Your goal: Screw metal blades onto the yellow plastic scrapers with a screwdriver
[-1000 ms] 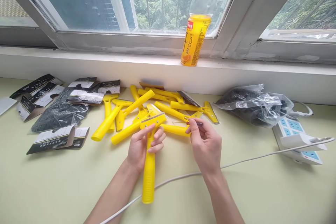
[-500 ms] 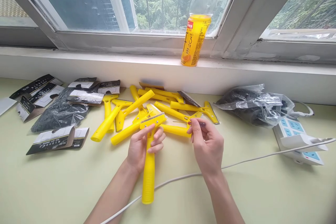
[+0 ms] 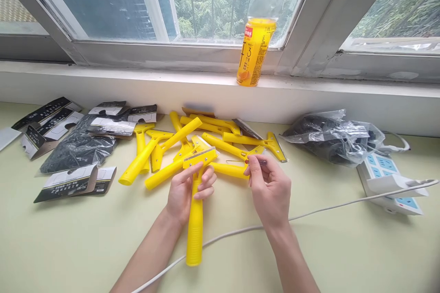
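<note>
My left hand is closed around the neck of a yellow scraper, its ribbed handle pointing down toward me. Two screws and a metal blade edge show on the scraper's head, and my index finger lies along it. Pinched in my right hand is a small screwdriver with a dark reddish handle; its thin shaft points left, apart from the held scraper. Just beyond both hands lies a loose pile of several more yellow scrapers, some overlapping.
Black-and-white cardboard sleeves and a bag of black items lie at left. Another clear bag and a power strip are at right. A white cable crosses the table. An orange drink bottle stands on the sill.
My right hand has shifted very slightly to the left with the screwdriver. The left hand and its scraper stay where they were.
</note>
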`<state>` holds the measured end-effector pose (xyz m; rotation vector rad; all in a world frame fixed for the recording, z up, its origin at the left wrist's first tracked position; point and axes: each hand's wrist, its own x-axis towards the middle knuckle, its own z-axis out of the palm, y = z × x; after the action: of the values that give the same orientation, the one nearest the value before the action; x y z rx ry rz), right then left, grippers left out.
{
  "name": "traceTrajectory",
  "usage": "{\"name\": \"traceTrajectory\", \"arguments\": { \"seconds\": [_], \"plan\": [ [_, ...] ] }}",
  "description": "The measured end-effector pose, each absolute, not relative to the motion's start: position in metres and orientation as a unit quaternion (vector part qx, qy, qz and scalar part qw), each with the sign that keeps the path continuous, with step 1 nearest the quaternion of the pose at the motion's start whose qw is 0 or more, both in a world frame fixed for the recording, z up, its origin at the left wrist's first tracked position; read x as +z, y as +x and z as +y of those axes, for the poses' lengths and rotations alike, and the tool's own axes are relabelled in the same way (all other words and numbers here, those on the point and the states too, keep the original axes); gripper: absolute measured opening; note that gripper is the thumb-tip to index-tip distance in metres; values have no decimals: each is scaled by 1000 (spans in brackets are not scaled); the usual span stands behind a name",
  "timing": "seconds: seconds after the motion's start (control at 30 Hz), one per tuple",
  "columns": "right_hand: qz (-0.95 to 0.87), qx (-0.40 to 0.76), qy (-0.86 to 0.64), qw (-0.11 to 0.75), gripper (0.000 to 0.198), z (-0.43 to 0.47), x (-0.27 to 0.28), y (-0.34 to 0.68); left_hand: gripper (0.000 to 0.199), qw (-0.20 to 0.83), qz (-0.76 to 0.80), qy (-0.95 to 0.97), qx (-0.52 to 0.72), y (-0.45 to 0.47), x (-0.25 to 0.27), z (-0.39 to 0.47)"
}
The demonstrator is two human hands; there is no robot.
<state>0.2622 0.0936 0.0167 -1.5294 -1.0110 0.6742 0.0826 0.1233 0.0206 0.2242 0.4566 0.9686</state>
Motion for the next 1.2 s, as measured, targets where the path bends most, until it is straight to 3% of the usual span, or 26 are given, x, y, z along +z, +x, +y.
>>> {"name": "traceTrajectory", "arguments": {
  "seconds": [1.2],
  "plan": [
    [-421,283,-657,557,36,92,20,259,6,851,232,110,458,83,20,124]
  ]
}}
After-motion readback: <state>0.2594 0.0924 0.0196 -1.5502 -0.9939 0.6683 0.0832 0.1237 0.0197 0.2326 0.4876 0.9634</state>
